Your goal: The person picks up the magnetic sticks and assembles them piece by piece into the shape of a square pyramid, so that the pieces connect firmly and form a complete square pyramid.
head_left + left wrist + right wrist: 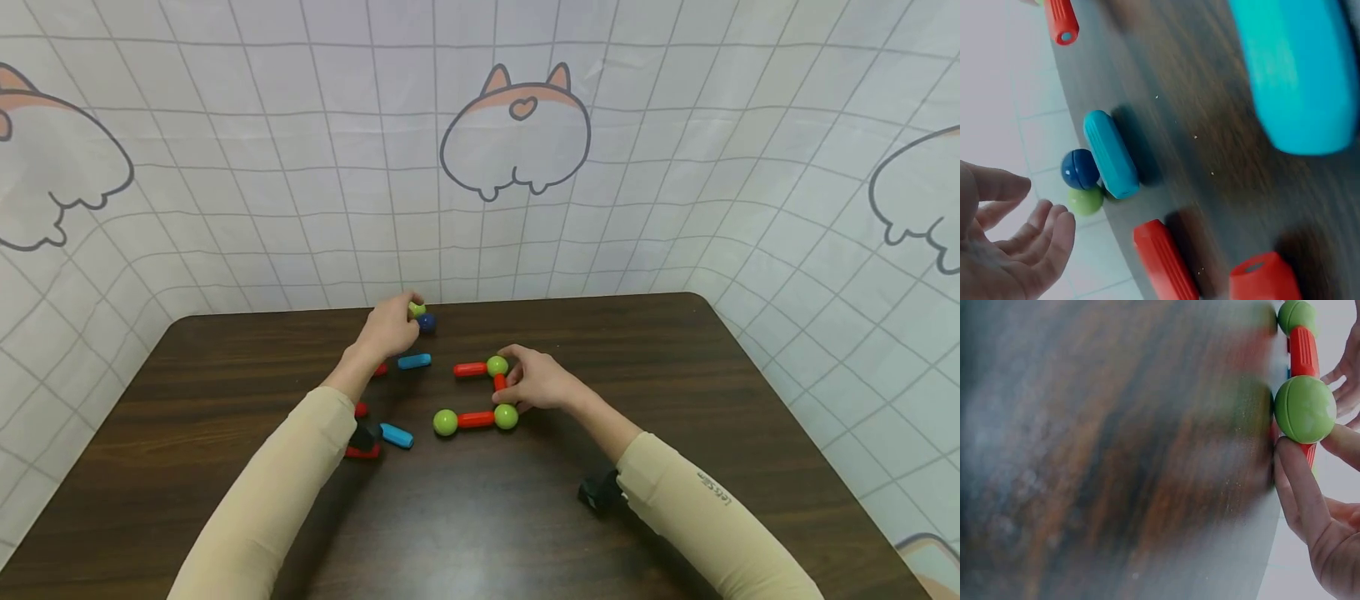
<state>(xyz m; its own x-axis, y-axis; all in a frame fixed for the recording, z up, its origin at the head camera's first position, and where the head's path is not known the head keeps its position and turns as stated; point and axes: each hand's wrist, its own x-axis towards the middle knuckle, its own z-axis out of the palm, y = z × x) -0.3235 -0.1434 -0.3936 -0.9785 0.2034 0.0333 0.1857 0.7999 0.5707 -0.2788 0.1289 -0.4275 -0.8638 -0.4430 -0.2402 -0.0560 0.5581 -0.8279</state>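
Observation:
My left hand [392,325] hovers at the far edge of the table, fingers loosely bent, beside a green ball [417,309] and a dark blue ball [427,322]. In the left wrist view a gap separates its fingertips from both balls. My right hand [542,382] grips the right side of a joined U-shaped piece of green balls and red rods. Its fingers lie around the upright red rod [500,382], near the front corner green ball [1305,410] and the back corner green ball [497,366]. Red rods [476,419] run left from both corners, the front one ending in another green ball [446,422].
Two loose blue rods [414,362] [397,435] lie left of the joined piece. Several red rods [363,452] lie partly hidden under my left arm. A patterned white curtain [322,183] hangs behind the dark wooden table [480,517].

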